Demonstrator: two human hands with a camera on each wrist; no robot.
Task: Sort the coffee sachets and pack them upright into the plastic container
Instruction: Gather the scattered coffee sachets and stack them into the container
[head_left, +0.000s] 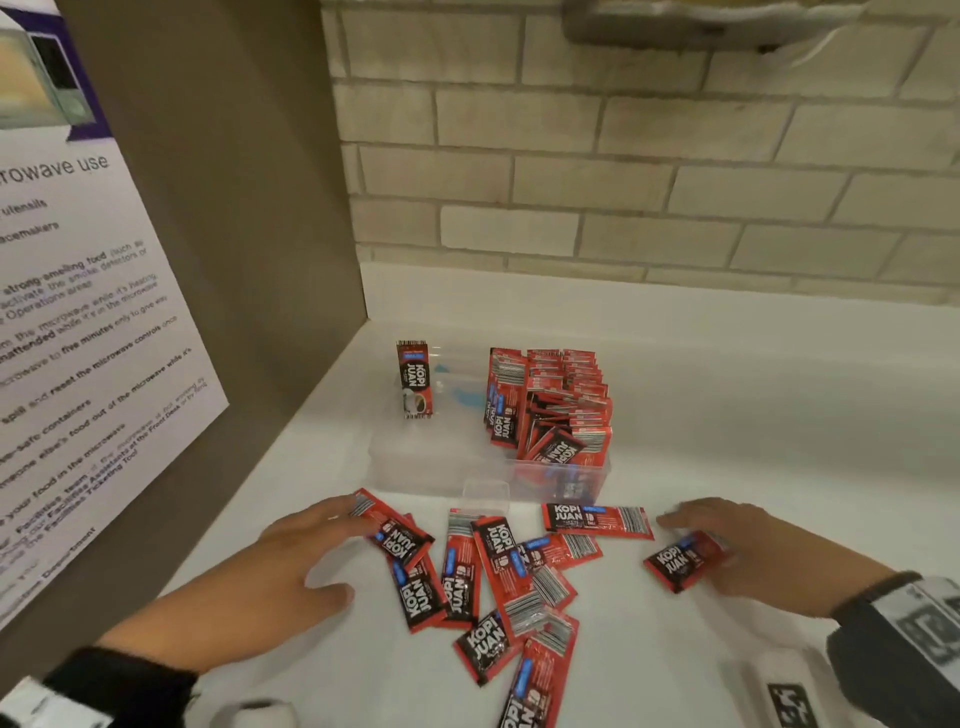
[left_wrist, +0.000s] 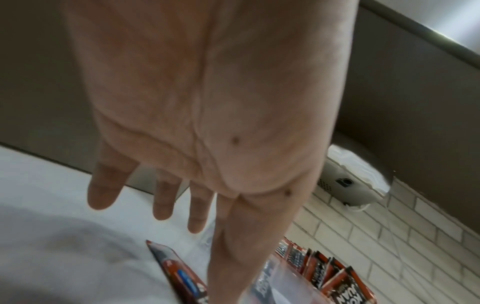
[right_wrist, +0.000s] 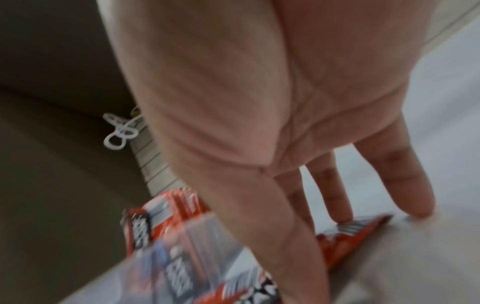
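A clear plastic container (head_left: 395, 457) stands on the white counter. Its right half holds rows of upright red and black coffee sachets (head_left: 550, 400), and a single sachet (head_left: 414, 379) stands upright at its left end. Several loose sachets (head_left: 493, 571) lie scattered in front of it. My left hand (head_left: 332, 540) lies flat with straight fingers touching the leftmost loose sachet (head_left: 395, 530). My right hand (head_left: 727, 540) rests with straight fingers on a lone sachet (head_left: 680, 561) at the right. In the right wrist view a fingertip (right_wrist: 342, 216) presses that sachet (right_wrist: 358, 228).
A brown cabinet side with a microwave notice (head_left: 78, 364) walls off the left. A pale brick wall (head_left: 623, 182) runs along the back. Bare white counter (head_left: 753, 415) stretches to the right of the container. A white wall-mounted device (left_wrist: 350, 185) hangs above.
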